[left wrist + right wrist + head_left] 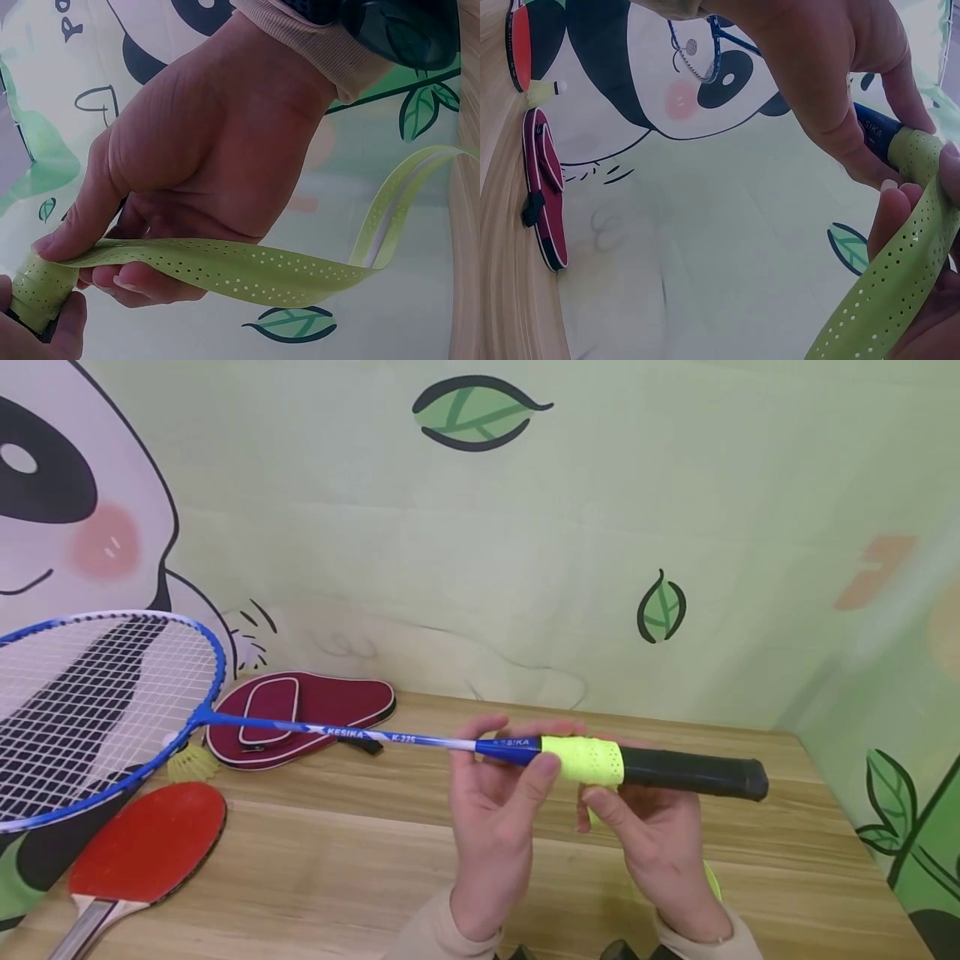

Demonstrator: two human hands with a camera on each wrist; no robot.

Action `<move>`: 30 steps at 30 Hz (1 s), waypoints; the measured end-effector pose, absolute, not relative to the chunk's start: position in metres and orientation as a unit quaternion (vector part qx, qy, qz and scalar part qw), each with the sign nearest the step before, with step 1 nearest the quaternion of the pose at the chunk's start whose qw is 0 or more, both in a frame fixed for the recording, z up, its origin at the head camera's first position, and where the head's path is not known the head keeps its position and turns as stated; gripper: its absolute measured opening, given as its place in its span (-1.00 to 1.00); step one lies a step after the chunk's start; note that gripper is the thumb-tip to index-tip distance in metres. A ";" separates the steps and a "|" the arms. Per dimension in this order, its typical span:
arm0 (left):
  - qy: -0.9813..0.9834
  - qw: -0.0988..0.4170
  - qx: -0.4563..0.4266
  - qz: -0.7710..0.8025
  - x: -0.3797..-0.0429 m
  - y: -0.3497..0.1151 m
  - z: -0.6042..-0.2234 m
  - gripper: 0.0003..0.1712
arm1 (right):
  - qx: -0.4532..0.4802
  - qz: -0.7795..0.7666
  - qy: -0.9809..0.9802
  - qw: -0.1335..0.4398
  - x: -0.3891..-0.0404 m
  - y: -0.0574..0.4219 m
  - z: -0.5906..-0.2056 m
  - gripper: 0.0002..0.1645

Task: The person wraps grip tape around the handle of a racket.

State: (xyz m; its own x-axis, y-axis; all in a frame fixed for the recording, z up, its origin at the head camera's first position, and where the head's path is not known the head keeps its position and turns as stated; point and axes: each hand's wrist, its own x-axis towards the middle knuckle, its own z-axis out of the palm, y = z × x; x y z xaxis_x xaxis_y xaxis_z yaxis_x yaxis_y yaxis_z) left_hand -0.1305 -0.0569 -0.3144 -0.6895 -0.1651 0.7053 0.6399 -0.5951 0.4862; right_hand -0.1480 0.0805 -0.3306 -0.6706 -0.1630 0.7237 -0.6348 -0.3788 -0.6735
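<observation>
A person's left hand holds a blue badminton racket in the air, thumb on top where the blue cone meets a band of yellow wrap. Just to its right, the right hand pinches the perforated yellow tape running off that wrap, while the black handle, uncovered, sticks out past it. From where I stand, the right thumb looks like the weak spot: should its pinch slacken, the turns could loosen, and an uneven pull could leave gaps or ridges. The tape's tail, bending away from the right hand, might snag or flip over. Far out beyond the left hand, the stringed head could twist the racket if that hold is slight. Below it, left of the left hand, a red table tennis bat, a yellow shuttlecock and a dark red case lie on the table. Several fingers are hidden behind the racket; the stringed head and the bat run off the head view, and the tape's far end runs out of the left wrist view. A yellow-green edge beside the right wrist may be more tape; I cannot tell.
</observation>
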 end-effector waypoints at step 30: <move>-0.397 0.228 -0.182 -0.870 -0.127 -0.056 -0.312 -0.58 | 0.387 0.739 -0.525 0.169 -0.149 0.081 -0.332 -0.49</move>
